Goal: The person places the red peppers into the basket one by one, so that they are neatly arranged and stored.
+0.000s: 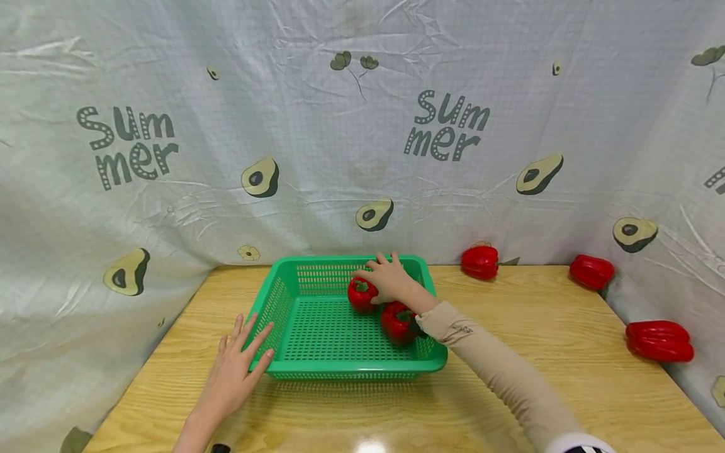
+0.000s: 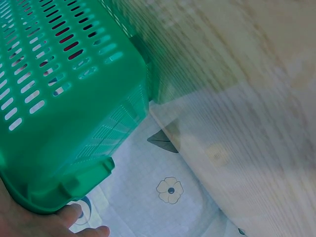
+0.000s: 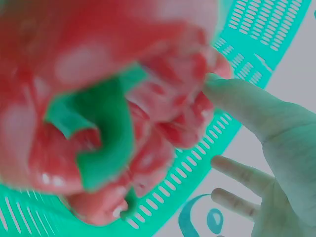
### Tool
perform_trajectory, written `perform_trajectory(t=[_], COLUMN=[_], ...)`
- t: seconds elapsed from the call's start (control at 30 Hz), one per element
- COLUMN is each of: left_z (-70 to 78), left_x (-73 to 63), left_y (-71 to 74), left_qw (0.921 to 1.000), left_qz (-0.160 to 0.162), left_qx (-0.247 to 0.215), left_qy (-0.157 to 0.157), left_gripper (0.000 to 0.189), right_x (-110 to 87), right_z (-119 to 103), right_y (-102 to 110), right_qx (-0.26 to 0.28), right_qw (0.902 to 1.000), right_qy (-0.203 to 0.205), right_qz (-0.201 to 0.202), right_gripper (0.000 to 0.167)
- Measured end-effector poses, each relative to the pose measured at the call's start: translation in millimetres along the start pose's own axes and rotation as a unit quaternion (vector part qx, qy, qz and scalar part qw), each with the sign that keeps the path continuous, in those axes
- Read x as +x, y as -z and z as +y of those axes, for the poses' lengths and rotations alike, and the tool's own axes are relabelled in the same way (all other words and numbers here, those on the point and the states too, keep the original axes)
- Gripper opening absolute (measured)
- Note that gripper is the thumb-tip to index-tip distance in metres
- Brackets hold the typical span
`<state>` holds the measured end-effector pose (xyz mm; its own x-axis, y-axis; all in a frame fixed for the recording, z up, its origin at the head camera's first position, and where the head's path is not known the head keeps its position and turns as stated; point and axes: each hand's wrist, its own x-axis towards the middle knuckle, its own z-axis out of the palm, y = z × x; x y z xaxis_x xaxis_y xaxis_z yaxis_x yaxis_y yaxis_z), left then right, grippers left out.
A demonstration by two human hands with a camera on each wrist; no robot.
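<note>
A green plastic basket with slotted walls stands on the table. My left hand lies at its left rim, fingers spread and fairly straight; the left wrist view shows its fingertips by the basket's corner lip. Inside, toward the right, are a red bell pepper and a nearer red bell pepper. Over the farther one reaches my right hand, fingers extended. In the right wrist view, the thumb touches a pepper's lobed end, while other fingers stand apart from it. A blurred pepper with a green stem fills the foreground there.
Outside the basket, red bell peppers lie at the table's back edge, in the back right corner and along the right edge. A patterned white curtain surrounds the wooden table. A small black object shows at the front.
</note>
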<state>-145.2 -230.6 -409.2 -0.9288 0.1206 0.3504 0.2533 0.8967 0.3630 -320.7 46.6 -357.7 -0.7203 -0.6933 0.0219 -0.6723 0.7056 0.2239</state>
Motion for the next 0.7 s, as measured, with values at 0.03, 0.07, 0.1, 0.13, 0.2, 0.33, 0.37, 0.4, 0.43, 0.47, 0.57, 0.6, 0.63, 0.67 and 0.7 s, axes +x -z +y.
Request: perform_trajectory(t=[0.03, 0.07, 0.1, 0.13, 0.2, 0.33, 0.37, 0.4, 0.43, 0.47, 0.57, 0.6, 0.63, 0.67, 0.7], left_z=[0.0, 0.0, 0.1, 0.1, 0.3, 0.2, 0.2, 0.3, 0.4, 0.4, 0.1, 0.0, -0.2, -0.3, -0.5], left_x=[-0.1, -0.2, -0.3, -0.5, -0.6, -0.9, -0.8, -0.7, -0.6, -0.5, -0.3, -0.3, -0.3, -0.3, -0.4], left_y=[-0.1, -0.2, -0.4, -0.5, -0.6, -0.5, -0.4, -0.2, 0.0, 0.2, 0.2, 0.1, -0.1, -0.3, -0.4], left_qw=[1.0, 1.0, 1.0, 1.0, 1.0, 1.0, 1.0, 1.0, 1.0, 1.0, 1.0, 1.0, 1.0, 1.0, 1.0], left_qz=[0.0, 0.001, 0.002, 0.002, 0.003, 0.003, 0.003, 0.004, 0.003, 0.003, 0.002, 0.002, 0.001, 0.001, 0.001], left_qx=[0.0, 0.0, 0.0, 0.0, 0.0, 0.002, 0.002, 0.001, 0.001, 0.0, 0.001, 0.001, 0.002, 0.003, 0.003], left_qy=[0.0, 0.0, 0.0, 0.0, 0.0, 0.0, 0.0, 0.0, 0.0, -0.001, -0.001, -0.001, -0.001, -0.001, -0.001], left_gripper=[0.048, 0.047, 0.047, 0.047, 0.048, 0.048, 0.048, 0.048, 0.048, 0.048, 0.048, 0.048, 0.048, 0.048, 0.048], right_x=[-1.5, -3.3, -5.4, -7.7, -12.3, -21.5, -23.9, -26.3, -29.1, -31.7, -41.1, -44.5, -48.4, -52.3, -56.6], right_z=[1, 2, 3, 4, 6, 9, 9, 10, 11, 12, 14, 16, 17, 18, 19], right_y=[3, 5, 8, 10, 15, 22, 24, 26, 28, 29, 32, 32, 32, 32, 32], right_qx=[0.001, 0.003, 0.006, 0.009, 0.013, 0.015, 0.016, 0.017, 0.015, 0.013, 0.006, 0.005, 0.006, 0.009, 0.013], right_qw=[1.0, 1.0, 0.9999, 0.9997, 0.9993, 0.9983, 0.998, 0.9978, 0.9976, 0.9974, 0.9964, 0.9957, 0.9951, 0.9943, 0.9932], right_qy=[0.001, 0.004, 0.008, 0.012, 0.019, 0.026, 0.027, 0.028, 0.029, 0.03, 0.036, 0.039, 0.041, 0.043, 0.046], right_qz=[0.003, 0.007, 0.012, 0.019, 0.031, 0.049, 0.054, 0.057, 0.061, 0.064, 0.077, 0.084, 0.09, 0.097, 0.106], right_gripper=[0.066, 0.066, 0.065, 0.064, 0.064, 0.065, 0.065, 0.066, 0.066, 0.066, 0.065, 0.064, 0.063, 0.062, 0.06])
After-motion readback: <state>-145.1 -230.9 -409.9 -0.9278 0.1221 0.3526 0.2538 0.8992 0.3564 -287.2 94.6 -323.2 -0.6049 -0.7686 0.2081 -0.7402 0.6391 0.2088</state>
